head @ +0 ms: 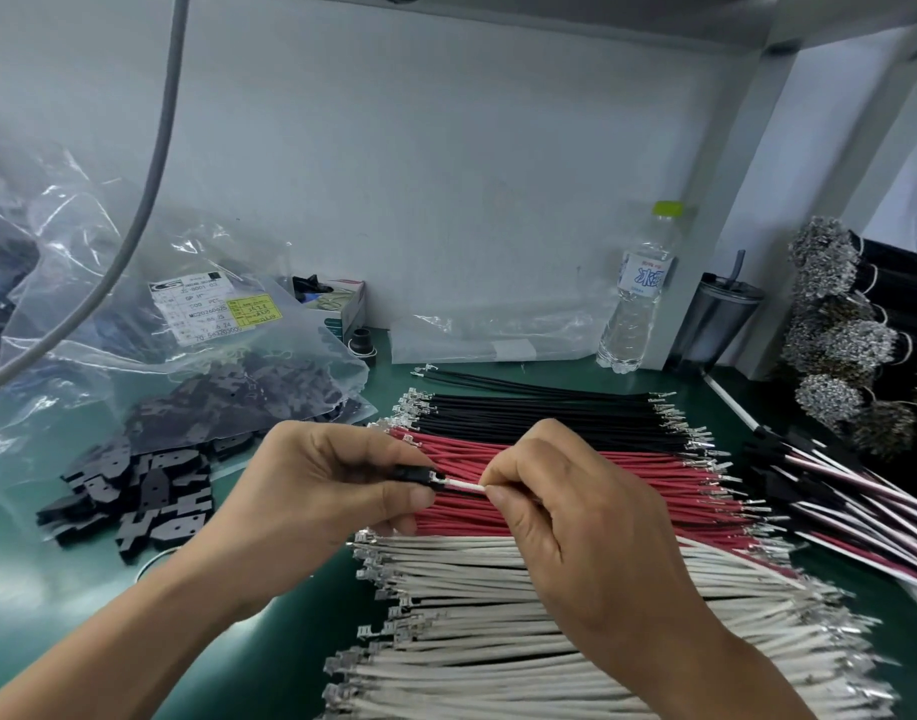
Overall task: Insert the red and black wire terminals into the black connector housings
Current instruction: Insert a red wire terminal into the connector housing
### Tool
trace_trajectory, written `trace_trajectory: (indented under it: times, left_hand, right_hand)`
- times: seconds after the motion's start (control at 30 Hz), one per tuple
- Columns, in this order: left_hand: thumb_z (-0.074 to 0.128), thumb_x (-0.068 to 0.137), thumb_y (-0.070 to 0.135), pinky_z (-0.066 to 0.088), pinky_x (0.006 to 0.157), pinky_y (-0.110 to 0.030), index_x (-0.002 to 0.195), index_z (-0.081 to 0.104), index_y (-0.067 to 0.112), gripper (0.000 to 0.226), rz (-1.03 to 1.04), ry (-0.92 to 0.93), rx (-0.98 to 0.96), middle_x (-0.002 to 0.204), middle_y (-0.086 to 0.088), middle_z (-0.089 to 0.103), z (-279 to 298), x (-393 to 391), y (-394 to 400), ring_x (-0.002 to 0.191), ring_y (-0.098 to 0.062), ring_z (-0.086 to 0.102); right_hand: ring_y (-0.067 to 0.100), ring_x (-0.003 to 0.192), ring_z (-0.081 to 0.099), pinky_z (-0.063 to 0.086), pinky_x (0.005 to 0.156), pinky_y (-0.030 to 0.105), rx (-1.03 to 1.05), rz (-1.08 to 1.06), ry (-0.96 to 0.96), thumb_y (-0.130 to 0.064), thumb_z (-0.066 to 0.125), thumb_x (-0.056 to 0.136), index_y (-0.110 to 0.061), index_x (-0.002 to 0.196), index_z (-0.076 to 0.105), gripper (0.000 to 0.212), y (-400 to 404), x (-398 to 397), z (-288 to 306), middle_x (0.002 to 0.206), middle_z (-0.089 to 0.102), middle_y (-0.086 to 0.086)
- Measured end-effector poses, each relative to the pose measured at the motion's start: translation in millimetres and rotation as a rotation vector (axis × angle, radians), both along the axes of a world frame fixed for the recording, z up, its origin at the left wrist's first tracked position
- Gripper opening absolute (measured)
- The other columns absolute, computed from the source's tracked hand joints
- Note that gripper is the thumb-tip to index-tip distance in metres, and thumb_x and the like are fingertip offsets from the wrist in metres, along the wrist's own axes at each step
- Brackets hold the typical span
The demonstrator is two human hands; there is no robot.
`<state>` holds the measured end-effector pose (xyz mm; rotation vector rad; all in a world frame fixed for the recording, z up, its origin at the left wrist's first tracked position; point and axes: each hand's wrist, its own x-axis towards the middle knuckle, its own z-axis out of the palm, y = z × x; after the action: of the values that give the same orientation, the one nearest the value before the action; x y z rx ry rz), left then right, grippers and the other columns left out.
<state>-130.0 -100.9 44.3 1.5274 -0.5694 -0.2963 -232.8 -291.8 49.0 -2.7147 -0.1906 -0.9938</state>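
On the green table (300, 662) lie rows of black, red and white wires. The left hand (336, 485) grips a small black connector housing (417, 475); the right hand (555, 506) pinches a white wire (464, 485), its terminal seemingly entering. Push straight, keeping the wire level.

Green bench mat (290, 641) carries wire bundles (549, 605), loose housings (128, 496), bottle (635, 298).

Black wires (539, 413), red wires (575, 491), white wires (498, 615) on green mat (248, 636)
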Motion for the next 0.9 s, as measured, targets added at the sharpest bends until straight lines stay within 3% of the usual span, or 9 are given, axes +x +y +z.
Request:
trace_trajectory:
  times: [0.13,0.27,0.47,0.63,0.8,0.9]
  left_hand:
    - [0.088,0.055,0.018,0.059,0.056,-0.024,0.084,0.084,0.010,0.030,0.009,-0.005,0.015,0.069,-0.021,0.075,-1,-3,-2,0.056,-0.023,0.071]
    - [0.087,0.053,0.012,0.057,0.054,-0.023,0.084,0.083,0.005,0.031,0.013,0.025,-0.002,0.070,-0.024,0.074,0,-5,-4,0.054,-0.024,0.070]
    - [0.089,0.055,0.021,0.059,0.056,-0.024,0.083,0.084,0.011,0.031,0.002,-0.007,0.008,0.070,-0.021,0.074,-1,-2,-5,0.054,-0.024,0.070]
    - [0.090,0.058,0.024,0.059,0.061,-0.026,0.084,0.084,0.014,0.028,-0.015,-0.075,0.040,0.070,-0.018,0.075,-10,-2,-3,0.057,-0.025,0.071]
    - [0.087,0.059,0.017,0.059,0.063,-0.024,0.085,0.083,0.009,0.028,-0.005,-0.084,-0.043,0.067,-0.024,0.073,-8,1,0,0.056,-0.028,0.071]
    - [0.086,0.059,0.011,0.061,0.063,-0.028,0.088,0.082,0.002,0.030,-0.015,-0.059,-0.124,0.075,-0.027,0.074,-3,6,4,0.057,-0.032,0.071]
  right_hand:
    - [0.004,0.072,0.050,0.042,0.054,0.019,-0.095,-0.029,-0.050,-0.026,0.055,0.099,-0.026,0.092,0.062,0.011,2,2,0,0.089,0.052,-0.015]
    - [0.005,0.071,0.049,0.045,0.055,0.025,-0.044,0.011,-0.078,-0.024,0.057,0.099,-0.024,0.092,0.062,0.009,7,2,-7,0.089,0.052,-0.014]
    - [0.001,0.073,0.049,0.033,0.059,0.008,-0.003,-0.026,-0.048,-0.031,0.058,0.100,-0.025,0.089,0.064,0.013,-2,3,0,0.089,0.052,-0.015]
    - [0.011,0.070,0.048,0.046,0.055,0.030,-0.093,0.026,-0.123,-0.019,0.060,0.101,-0.015,0.084,0.063,0.017,8,3,-8,0.085,0.052,-0.005]
    - [0.010,0.071,0.050,0.047,0.054,0.030,-0.134,0.020,-0.150,-0.029,0.052,0.104,-0.019,0.088,0.065,0.022,8,5,1,0.086,0.052,-0.008]
    - [0.012,0.079,0.052,0.047,0.064,0.031,-0.169,-0.004,-0.142,-0.035,0.052,0.104,-0.023,0.095,0.067,0.022,0,7,7,0.090,0.056,-0.010]
